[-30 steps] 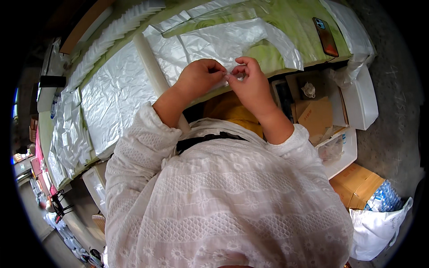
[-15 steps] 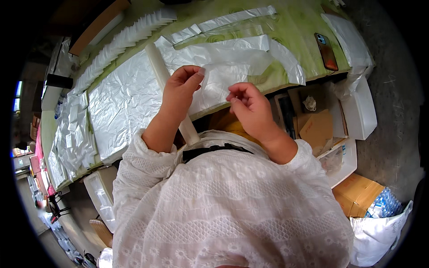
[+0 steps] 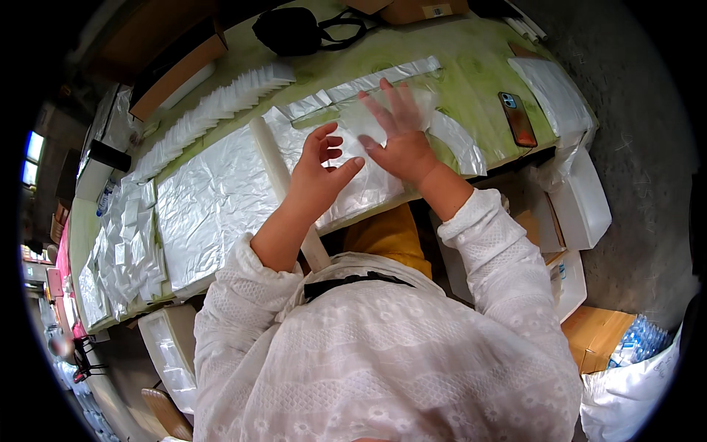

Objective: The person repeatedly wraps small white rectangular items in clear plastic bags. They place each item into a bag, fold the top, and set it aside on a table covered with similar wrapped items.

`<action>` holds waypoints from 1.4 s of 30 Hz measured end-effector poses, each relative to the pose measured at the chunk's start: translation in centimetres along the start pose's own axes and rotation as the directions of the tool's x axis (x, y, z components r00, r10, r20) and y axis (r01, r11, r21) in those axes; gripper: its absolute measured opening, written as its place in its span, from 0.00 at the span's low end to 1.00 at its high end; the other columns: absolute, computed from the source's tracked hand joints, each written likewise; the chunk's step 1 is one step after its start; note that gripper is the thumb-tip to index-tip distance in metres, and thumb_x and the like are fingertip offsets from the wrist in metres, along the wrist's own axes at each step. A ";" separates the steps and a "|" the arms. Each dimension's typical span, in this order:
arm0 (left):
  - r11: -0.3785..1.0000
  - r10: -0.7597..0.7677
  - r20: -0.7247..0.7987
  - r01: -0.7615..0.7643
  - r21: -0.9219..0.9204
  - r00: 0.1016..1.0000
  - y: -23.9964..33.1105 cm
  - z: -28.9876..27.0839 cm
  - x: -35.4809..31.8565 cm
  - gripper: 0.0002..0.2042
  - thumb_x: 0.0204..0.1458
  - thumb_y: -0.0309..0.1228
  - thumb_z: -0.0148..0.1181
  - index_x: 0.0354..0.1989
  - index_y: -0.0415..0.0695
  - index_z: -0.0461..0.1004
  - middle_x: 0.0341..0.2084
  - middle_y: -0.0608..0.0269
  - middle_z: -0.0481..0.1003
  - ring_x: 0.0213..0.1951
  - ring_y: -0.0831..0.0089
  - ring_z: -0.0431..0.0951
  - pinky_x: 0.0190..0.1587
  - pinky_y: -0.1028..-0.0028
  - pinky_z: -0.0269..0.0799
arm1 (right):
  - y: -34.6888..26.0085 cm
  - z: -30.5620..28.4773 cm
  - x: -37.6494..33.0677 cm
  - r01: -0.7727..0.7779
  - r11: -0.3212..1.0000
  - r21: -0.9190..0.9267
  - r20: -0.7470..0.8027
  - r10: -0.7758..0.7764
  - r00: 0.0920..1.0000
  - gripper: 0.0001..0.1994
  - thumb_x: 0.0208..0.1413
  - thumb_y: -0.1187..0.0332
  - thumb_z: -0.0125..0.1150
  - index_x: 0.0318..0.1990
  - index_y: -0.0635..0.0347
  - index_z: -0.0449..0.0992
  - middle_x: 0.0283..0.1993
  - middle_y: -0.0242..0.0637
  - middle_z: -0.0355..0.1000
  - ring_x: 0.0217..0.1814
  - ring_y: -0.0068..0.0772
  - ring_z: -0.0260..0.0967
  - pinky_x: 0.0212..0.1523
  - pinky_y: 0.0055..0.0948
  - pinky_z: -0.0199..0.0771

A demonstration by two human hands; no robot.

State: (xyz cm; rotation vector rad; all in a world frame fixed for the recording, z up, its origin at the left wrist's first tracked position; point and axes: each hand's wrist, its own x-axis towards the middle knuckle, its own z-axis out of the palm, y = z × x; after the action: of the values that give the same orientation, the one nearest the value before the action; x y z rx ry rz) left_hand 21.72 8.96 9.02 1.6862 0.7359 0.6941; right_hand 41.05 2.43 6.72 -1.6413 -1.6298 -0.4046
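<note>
"Translucent film (image 3: 423, 110) spreads at the right hand (image 3: 407, 152), above the green-covered table (image 3: 471, 66), in from its near edge and toward its right end. What are the fingers doing there?"

"The right fingers fan wide, veiled by the film. Whether the hand sits inside a bag or behind a loose piece, I cannot tell"

"And the left hand (image 3: 324, 163)?"

"Poised over the table's near side, thumb well apart from loosely curled fingers, with nothing visible between them"

"Which step does this look like?"

"Opening out or smoothing the film, by my reading. The next move seems to call for a flat, gentle right palm and a light left-hand pinch on a free border, since film this thin could crease or cling to skin"

"How does the film look?"

"Cloudy, colourless and soft in outline, with skin showing through. Silvery sheeting (image 3: 213, 210) covers much of the table nearby, and a pale roll (image 3: 271, 158) crosses the near edge, left of both hands"

"And toward the table's right edge?"

"A phone (image 3: 518, 119), camera side up, well apart from the left hand"
</note>
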 end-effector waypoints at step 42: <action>0.601 0.181 -0.043 -0.076 0.795 0.983 -8.6 -12.1 -3.6 0.34 0.55 0.26 0.55 0.74 0.53 0.57 0.69 0.49 0.62 0.72 0.46 0.57 0.72 0.47 0.50 | -15.5 1.5 -6.9 -0.059 0.774 0.630 0.369 -0.231 0.900 0.15 0.50 0.72 0.68 0.48 0.57 0.80 0.62 0.44 0.71 0.70 0.56 0.60 0.68 0.46 0.65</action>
State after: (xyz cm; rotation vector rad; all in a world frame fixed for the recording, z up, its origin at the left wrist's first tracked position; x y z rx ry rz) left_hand 9.12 15.21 2.91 2.5595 1.1244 0.5986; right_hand 24.99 -3.17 5.50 -1.1692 -1.8888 0.4759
